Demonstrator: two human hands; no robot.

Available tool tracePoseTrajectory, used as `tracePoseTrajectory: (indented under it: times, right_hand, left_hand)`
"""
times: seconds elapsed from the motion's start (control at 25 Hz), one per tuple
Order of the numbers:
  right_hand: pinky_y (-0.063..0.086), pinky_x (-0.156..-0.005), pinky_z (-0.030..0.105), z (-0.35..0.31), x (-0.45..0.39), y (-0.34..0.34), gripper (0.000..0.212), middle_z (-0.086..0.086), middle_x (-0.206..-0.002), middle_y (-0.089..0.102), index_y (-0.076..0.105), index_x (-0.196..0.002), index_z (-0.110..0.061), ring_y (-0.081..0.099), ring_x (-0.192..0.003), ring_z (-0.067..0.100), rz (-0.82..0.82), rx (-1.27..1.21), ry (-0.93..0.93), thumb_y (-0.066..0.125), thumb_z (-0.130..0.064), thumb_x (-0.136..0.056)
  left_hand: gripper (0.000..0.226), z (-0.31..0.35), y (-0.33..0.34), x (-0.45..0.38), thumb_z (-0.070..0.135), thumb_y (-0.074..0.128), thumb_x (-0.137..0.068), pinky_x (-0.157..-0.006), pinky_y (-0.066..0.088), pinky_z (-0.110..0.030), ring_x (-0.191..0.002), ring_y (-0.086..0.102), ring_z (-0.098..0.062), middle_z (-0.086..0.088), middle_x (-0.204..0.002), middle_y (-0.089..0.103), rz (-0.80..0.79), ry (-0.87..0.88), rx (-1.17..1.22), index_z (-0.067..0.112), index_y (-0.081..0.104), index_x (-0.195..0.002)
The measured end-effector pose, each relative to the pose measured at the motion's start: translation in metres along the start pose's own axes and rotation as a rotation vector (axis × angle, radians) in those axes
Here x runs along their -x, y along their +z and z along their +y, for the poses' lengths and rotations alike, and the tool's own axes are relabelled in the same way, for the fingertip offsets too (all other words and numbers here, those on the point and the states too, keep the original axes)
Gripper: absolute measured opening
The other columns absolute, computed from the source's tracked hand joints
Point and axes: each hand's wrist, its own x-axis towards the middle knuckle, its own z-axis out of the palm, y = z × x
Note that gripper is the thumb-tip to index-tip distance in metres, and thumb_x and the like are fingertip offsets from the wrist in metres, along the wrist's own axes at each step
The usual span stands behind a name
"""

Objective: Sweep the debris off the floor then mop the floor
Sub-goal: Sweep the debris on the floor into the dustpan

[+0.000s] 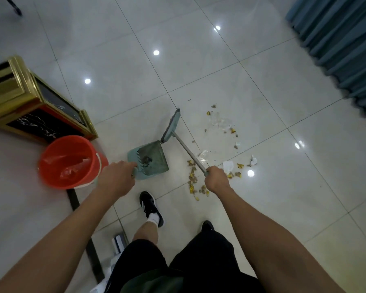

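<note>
My left hand (116, 180) grips the handle of a pale green dustpan (151, 158) that stands on the tiled floor with a small clump of dirt in it. My right hand (217, 179) grips the metal handle of a broom (171, 126), whose green head sits just beyond the dustpan's far corner. Debris (220, 144) of yellow scraps, brown bits, clear plastic and torn white paper lies scattered to the right of the broom, from near my right hand out to the middle of the floor.
A red bucket (70, 161) with a red bag inside stands left of the dustpan. Behind it is a gold-and-black bin (36, 106). Blue curtains (342, 45) hang at the upper right. My feet in black shoes (151, 208) stand below the dustpan.
</note>
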Motion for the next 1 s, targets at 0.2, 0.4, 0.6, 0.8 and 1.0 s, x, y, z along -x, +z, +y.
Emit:
tracePoseTrajectory:
  times: [0.2, 0.4, 0.6, 0.8, 1.0]
  right_hand:
    - [0.046, -0.067, 0.03, -0.107, -0.052, 0.019, 0.017, 0.012, -0.093, 0.063, 0.065, -0.104, -0.008, 0.058, -0.077, 0.028, 0.048, -0.09, 0.103, 0.052, -0.013, -0.094]
    - [0.049, -0.083, 0.031, -0.171, -0.083, 0.032, 0.033, 0.017, -0.115, 0.064, 0.063, -0.127, -0.009, 0.063, -0.105, 0.032, 0.059, -0.2, 0.129, 0.053, -0.012, -0.096]
    - [0.051, -0.073, 0.032, -0.177, -0.101, 0.023, 0.026, 0.016, -0.103, 0.064, 0.063, -0.115, -0.004, 0.064, -0.093, 0.031, -0.019, -0.033, 0.143, 0.049, -0.003, -0.093]
    - [0.053, -0.072, 0.034, -0.131, -0.076, 0.006, 0.029, 0.006, -0.09, 0.053, 0.063, -0.117, -0.009, 0.056, -0.079, 0.025, -0.015, 0.038, 0.286, 0.049, -0.005, -0.092]
    - [0.049, -0.07, 0.031, -0.091, -0.046, -0.018, 0.029, 0.009, -0.107, 0.065, 0.063, -0.117, -0.011, 0.062, -0.087, 0.025, -0.002, 0.017, 0.39, 0.05, -0.006, -0.091]
  left_hand:
    - [0.036, -0.09, -0.02, -0.064, 0.026, 0.055, -0.094, -0.078, 0.055, -0.037, -0.095, 0.068, -0.026, -0.005, -0.11, 0.067, -0.025, 0.047, 0.08, 0.027, 0.06, -0.13]
    - [0.023, -0.13, -0.037, -0.109, 0.027, 0.051, -0.097, -0.073, 0.056, -0.038, -0.088, 0.067, -0.029, -0.005, -0.1, 0.067, -0.035, 0.064, 0.099, 0.021, 0.061, -0.117]
    - [0.018, -0.14, -0.048, -0.149, 0.023, 0.047, -0.095, -0.064, 0.047, -0.033, -0.078, 0.06, -0.027, -0.002, -0.084, 0.057, -0.032, 0.122, 0.073, 0.023, 0.06, -0.106]
    - [0.015, -0.121, -0.066, -0.173, 0.027, 0.053, -0.091, -0.071, 0.058, -0.038, -0.076, 0.066, -0.028, -0.004, -0.085, 0.065, -0.046, 0.197, 0.041, 0.024, 0.061, -0.103]
    - [0.014, -0.082, -0.092, -0.19, 0.027, 0.055, -0.091, -0.072, 0.058, -0.039, -0.078, 0.066, -0.03, -0.005, -0.087, 0.065, -0.029, 0.275, -0.034, 0.023, 0.061, -0.103]
